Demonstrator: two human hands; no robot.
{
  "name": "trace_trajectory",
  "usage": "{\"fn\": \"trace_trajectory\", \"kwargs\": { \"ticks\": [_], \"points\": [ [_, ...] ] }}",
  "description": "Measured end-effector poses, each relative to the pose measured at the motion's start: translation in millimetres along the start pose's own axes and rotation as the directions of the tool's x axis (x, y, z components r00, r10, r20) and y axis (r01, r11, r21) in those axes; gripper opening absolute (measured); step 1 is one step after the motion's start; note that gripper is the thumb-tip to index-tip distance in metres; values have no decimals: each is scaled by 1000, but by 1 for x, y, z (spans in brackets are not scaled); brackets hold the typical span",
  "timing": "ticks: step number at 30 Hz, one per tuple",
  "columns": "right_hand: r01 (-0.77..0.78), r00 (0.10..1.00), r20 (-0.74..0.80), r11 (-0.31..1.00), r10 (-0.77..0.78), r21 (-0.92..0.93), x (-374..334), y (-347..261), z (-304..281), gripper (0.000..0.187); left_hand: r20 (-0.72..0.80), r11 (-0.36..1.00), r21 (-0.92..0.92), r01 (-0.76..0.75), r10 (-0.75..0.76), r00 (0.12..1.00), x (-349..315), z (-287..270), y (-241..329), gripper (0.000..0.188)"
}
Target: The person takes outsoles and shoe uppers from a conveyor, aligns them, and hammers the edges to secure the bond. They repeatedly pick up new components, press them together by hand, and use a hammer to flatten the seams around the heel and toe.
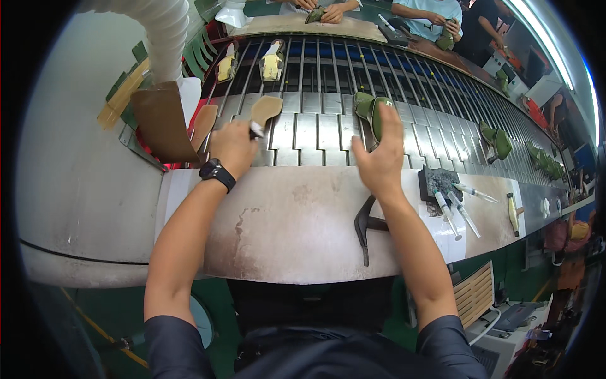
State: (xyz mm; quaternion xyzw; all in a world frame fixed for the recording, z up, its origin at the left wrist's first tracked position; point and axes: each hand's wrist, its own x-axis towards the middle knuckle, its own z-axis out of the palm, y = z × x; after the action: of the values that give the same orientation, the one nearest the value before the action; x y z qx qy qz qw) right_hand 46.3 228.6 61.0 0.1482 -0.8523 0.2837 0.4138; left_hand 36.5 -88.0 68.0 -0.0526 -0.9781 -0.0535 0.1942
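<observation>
My left hand [233,150], with a black watch on the wrist, is closed at the near edge of the conveyor. Its fingers wrap the narrow end of a tan shoe sole [266,108], where a small black and white part shows. Left of it lies another tan shoe sole [204,121], partly hidden behind the hand. My right hand [384,155] reaches over the conveyor's edge with thumb and fingers apart, holding nothing. Just beyond its fingers sits a green shoe [364,106] on the metal slats. Whether the fingertips touch the shoe I cannot tell.
On the worktable [284,221] lies a dark T-shaped tool [362,222]. A black foam block [435,182] has several syringes [466,215] by it; a hammer [512,213] lies farther right. Two yellow-and-black shoe pieces [272,62] ride the conveyor [309,129]. Other people work across it.
</observation>
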Motion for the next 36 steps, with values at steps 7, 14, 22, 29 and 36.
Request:
{"fn": "trace_trajectory", "kwargs": {
  "ticks": [7,14,22,29,36],
  "points": [
    [-381,858,492,825,147,419,-25,-25,17,50,-404,616,-221,-756,648,646,30,-7,95,30],
    [-478,816,541,764,204,434,-33,-29,19,26,-152,984,-164,-71,46,987,176,140,-17,83],
    [-548,774,587,716,237,433,-39,-32,18,26,92,809,-170,563,-556,826,310,223,-16,126],
    [-577,737,633,707,236,408,-33,-30,19,26,-12,907,-217,362,-373,928,264,182,-22,105],
    [-524,822,513,683,247,510,-31,-30,19,33,-126,846,-530,57,-145,981,29,34,-22,94]
  ]
}}
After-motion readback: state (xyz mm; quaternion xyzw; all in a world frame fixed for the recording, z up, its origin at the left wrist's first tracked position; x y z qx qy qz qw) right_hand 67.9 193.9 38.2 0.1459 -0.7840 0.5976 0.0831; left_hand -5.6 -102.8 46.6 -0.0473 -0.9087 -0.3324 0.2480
